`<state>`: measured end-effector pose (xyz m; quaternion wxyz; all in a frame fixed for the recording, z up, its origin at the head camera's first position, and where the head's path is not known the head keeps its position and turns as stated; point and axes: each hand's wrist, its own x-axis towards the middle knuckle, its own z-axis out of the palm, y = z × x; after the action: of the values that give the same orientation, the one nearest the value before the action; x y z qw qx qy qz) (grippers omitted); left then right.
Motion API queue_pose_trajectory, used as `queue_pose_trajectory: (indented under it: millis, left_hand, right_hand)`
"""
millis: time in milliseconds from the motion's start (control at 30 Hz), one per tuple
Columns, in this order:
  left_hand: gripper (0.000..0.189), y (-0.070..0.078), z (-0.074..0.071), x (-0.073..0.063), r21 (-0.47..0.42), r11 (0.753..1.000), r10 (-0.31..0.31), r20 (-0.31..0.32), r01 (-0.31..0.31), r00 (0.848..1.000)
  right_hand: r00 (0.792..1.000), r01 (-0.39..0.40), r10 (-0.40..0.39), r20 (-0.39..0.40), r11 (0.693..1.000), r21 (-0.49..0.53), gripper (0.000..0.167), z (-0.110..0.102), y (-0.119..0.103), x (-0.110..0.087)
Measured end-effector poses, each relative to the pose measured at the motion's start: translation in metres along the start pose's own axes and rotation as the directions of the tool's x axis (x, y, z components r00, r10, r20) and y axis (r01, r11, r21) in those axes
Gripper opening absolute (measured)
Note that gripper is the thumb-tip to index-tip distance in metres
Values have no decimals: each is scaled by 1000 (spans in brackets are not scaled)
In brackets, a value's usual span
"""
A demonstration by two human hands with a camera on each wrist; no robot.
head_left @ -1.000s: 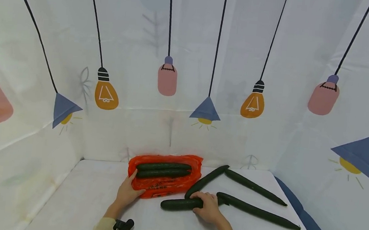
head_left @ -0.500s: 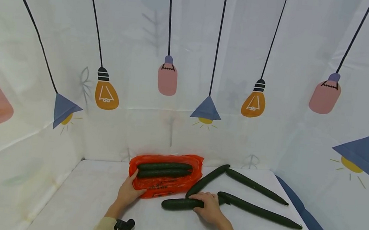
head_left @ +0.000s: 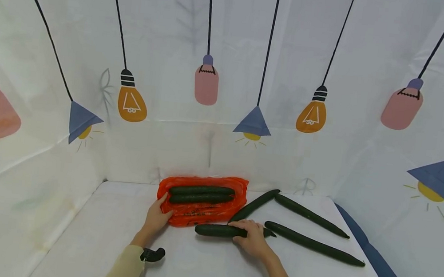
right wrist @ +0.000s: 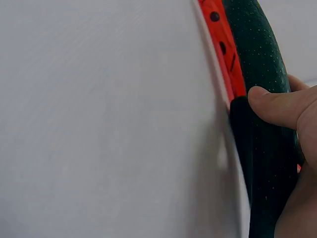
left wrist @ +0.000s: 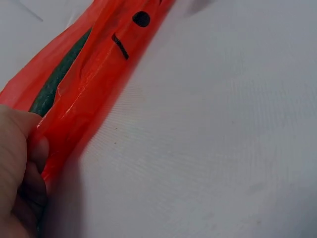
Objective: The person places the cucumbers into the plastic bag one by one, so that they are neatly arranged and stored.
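An orange-red plastic bag [head_left: 194,218] lies spread at the back of the white table, with two dark green cucumbers [head_left: 202,197] side by side on it. My left hand [head_left: 156,218] pinches the bag's left end between thumb and fingers; the left wrist view shows the film [left wrist: 81,116] gathered there beside one cucumber [left wrist: 52,91]. In front of the bag, my right hand [head_left: 253,238] grips another long cucumber [head_left: 217,231] around its middle. Its thumb lies along the skin in the right wrist view, where the held cucumber [right wrist: 257,44] overlaps the bag.
A slanting cucumber [head_left: 256,204] lies right of the bag, its near end behind the held one. Two more cucumbers, a back one [head_left: 311,215] and a front one [head_left: 314,244], lie further right. White sheeting [head_left: 220,151] printed with lamps hangs behind the table.
The head view has tilted down a little. The held cucumber has shifted slightly up toward the bag, now covering the slanting cucumber's near end. My left hand keeps its place on the bag.
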<state>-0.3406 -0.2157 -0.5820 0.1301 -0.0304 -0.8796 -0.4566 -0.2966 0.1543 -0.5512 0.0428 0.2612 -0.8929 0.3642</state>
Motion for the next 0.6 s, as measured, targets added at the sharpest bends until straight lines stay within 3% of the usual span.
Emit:
queue_pose_trajectory:
  millis: [267, 600]
  left_hand:
    - [78, 7, -8, -5, -74, 997, -19, 16, 20, 1000]
    - [83, 25, -9, -1, -67, 998, 8, 22, -6, 1000]
  right_hand:
    - [997, 6, -6, -73, 1000, -2, 46, -7, -20, 12]
    - [989, 85, -85, -121, 996, -2, 47, -22, -49, 38]
